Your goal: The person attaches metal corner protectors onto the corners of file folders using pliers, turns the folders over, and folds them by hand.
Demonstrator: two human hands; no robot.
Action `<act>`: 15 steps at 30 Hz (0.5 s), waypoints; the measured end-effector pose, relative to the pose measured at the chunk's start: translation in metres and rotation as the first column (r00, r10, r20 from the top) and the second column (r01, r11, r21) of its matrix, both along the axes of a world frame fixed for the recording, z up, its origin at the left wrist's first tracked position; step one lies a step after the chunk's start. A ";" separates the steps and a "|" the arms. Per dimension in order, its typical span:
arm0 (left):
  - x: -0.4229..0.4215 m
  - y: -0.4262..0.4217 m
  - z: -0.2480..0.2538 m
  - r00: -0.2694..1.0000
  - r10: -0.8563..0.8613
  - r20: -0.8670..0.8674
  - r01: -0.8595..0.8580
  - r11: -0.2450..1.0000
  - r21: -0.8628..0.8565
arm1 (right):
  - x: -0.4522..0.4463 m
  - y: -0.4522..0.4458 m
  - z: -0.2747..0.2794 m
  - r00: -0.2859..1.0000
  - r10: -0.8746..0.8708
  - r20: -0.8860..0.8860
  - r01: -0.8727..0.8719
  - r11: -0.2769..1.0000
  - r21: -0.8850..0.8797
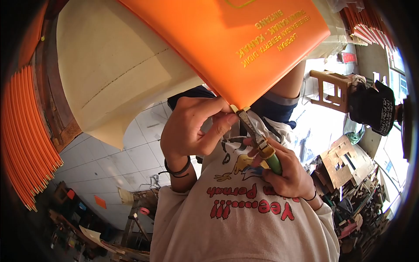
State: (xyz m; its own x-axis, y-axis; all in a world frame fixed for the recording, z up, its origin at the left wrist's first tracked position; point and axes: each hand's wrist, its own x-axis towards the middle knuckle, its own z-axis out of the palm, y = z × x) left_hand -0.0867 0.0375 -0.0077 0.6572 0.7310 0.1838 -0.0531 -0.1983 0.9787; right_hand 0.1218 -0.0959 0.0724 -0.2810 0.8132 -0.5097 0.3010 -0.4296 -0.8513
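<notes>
An orange folder (262, 48) with gold lettering lies in front of me, one corner pointing toward my body. A small gold metal corner piece (235, 108) sits on that corner. My left hand (187, 126) is closed, thumb and forefinger pinched at the corner beside the metal piece. Wrapped around the green handle of a pair of pliers (274, 162) are the fingers of my right hand (290, 172). The pliers' jaws reach up to the gold corner piece and appear to touch it. The fingers of my right hand partly hide the handles.
Brown paper (118, 65) covers the table under the folder. A stack of orange folders with gold corners (28, 139) stands at the left, and more orange folders (366, 22) at upper right. A plastic stool (329, 89) and piled scraps (358, 196) are at the right.
</notes>
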 end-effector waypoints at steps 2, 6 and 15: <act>0.001 -0.001 -0.001 1.000 0.015 0.007 -0.016 1.000 0.009 | -0.001 0.004 0.006 0.998 -0.018 0.061 0.025 0.994 -0.105; 0.004 -0.003 0.007 0.998 0.051 -0.035 -0.051 0.999 0.006 | -0.003 -0.005 0.005 0.979 -0.173 0.103 0.184 0.978 -0.103; 0.011 -0.024 0.030 0.961 0.182 -0.209 -0.220 0.960 -0.172 | -0.005 0.014 0.007 0.976 0.016 0.217 0.013 0.991 -0.133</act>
State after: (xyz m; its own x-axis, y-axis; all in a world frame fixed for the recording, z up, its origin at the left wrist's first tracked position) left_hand -0.0756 0.0136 0.0223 0.5020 0.8606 -0.0862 0.1580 0.0067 0.9874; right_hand 0.1166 -0.0815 0.0798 -0.1528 0.7338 -0.6620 0.4735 -0.5336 -0.7007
